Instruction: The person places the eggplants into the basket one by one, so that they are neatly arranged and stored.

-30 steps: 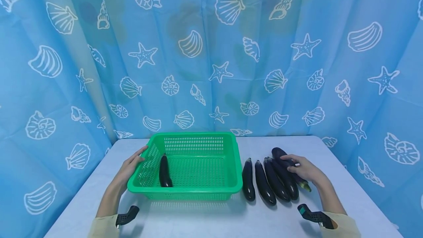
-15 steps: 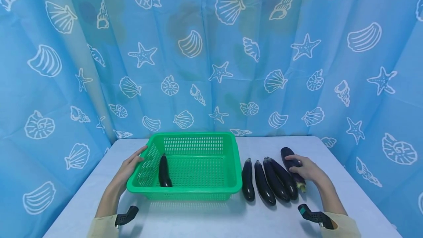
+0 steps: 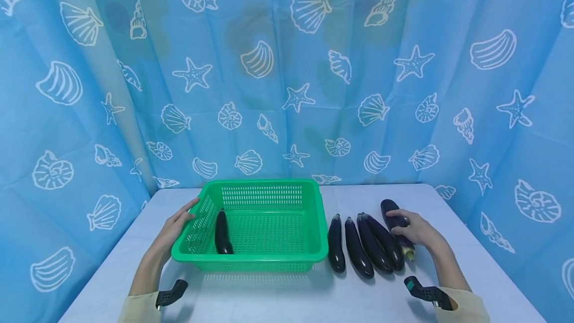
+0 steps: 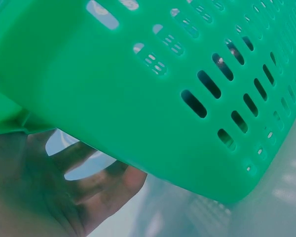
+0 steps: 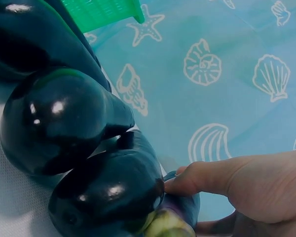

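A green plastic basket (image 3: pixel 251 258) stands on the table, one dark eggplant (image 3: pixel 222 233) lying inside near its left wall. My left hand (image 3: pixel 172 231) rests at the basket's left side, fingers reaching the rim. Up close in the left wrist view, the spread fingers (image 4: pixel 101 192) lie along the basket's edge, partly hidden by its wall. On the right, my right hand (image 3: pixel 414 228) grips the rightmost eggplant (image 3: pixel 391 209), thumb on its near side and fingers over the top. This eggplant points its pale green stem end (image 5: pixel 168 224) towards me.
Several more eggplants (image 3: pixel 358 250) lie side by side between the basket and my right hand. White cloth covers the table (image 3: pixel 278 298). A blue curtain with white shell prints (image 3: pixel 287 64) hangs right behind the table's back edge.
My right hand has turned the rightmost eggplant straighter and drawn it slightly to the right, off its neighbour; it stays there over the last half second. My left hand and the basket keep their place.
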`<state>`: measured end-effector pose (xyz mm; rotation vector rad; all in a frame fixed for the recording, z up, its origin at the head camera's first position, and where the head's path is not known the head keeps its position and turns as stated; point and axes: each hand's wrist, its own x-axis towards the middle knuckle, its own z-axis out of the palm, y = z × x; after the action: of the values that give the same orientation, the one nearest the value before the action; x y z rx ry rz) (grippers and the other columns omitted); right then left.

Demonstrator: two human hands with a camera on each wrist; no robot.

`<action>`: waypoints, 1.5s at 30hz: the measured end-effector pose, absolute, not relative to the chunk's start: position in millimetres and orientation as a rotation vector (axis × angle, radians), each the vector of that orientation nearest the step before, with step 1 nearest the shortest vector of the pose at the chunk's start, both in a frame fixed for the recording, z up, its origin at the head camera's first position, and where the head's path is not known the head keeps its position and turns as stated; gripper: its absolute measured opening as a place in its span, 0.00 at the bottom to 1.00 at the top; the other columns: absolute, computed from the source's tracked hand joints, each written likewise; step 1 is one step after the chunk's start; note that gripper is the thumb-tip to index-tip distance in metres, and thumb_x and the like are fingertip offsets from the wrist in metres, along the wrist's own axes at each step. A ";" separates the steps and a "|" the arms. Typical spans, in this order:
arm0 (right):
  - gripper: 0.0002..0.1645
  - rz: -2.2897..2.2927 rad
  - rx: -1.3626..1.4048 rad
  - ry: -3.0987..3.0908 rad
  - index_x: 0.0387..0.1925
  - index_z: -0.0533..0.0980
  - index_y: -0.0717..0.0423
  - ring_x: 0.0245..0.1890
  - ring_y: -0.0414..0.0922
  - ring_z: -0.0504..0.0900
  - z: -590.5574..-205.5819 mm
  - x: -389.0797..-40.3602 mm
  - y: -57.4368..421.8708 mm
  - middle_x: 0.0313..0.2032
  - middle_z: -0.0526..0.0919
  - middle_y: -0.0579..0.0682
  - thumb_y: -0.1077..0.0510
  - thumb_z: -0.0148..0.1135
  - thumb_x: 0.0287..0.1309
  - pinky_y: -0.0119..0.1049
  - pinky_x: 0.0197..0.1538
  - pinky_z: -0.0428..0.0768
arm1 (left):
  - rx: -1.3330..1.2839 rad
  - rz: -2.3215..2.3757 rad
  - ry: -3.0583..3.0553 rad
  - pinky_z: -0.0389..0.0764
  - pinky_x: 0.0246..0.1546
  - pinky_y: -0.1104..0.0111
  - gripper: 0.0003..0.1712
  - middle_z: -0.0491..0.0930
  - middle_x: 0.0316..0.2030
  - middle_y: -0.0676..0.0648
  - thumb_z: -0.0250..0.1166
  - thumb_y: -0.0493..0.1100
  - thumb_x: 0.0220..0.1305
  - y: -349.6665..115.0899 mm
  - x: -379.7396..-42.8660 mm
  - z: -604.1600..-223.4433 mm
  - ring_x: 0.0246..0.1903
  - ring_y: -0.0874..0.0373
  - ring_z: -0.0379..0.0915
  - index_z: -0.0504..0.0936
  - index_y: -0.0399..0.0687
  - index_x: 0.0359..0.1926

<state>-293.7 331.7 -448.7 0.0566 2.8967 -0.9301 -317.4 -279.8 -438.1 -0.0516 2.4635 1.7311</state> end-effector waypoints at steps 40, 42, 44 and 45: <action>0.31 -1.011 0.069 2.904 0.67 0.67 0.58 0.63 0.78 0.61 -446.8 -290.9 335.5 0.67 0.56 0.79 0.57 0.55 0.62 0.71 0.58 0.68 | -0.036 1.756 2.471 0.49 0.71 0.37 0.33 0.41 0.79 0.45 0.43 0.47 0.73 -279.2 -315.9 -436.4 0.76 0.35 0.38 0.52 0.65 0.77; 0.31 -1.013 0.065 2.903 0.67 0.67 0.58 0.62 0.78 0.62 -447.0 -291.0 335.9 0.67 0.56 0.79 0.57 0.54 0.62 0.71 0.58 0.69 | -0.037 1.757 2.474 0.50 0.71 0.37 0.33 0.41 0.79 0.44 0.43 0.47 0.73 -279.0 -315.3 -436.6 0.76 0.35 0.38 0.52 0.65 0.77; 0.31 -1.017 0.061 2.903 0.67 0.67 0.58 0.62 0.78 0.62 -447.2 -290.9 336.0 0.67 0.56 0.79 0.57 0.54 0.62 0.70 0.58 0.70 | -0.033 1.755 2.480 0.49 0.71 0.37 0.33 0.41 0.79 0.44 0.44 0.47 0.73 -278.9 -314.6 -436.8 0.76 0.36 0.38 0.52 0.64 0.77; 0.31 -1.017 0.057 2.905 0.67 0.67 0.58 0.62 0.78 0.62 -447.3 -290.8 336.1 0.67 0.57 0.79 0.57 0.54 0.62 0.70 0.58 0.70 | -0.031 1.757 2.480 0.48 0.71 0.37 0.33 0.41 0.79 0.44 0.44 0.47 0.73 -279.0 -314.2 -436.9 0.77 0.36 0.37 0.52 0.64 0.77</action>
<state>-290.8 336.1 -447.3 0.0573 2.9045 -1.0174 -314.2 -279.0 -436.9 -0.0308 2.4803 1.7569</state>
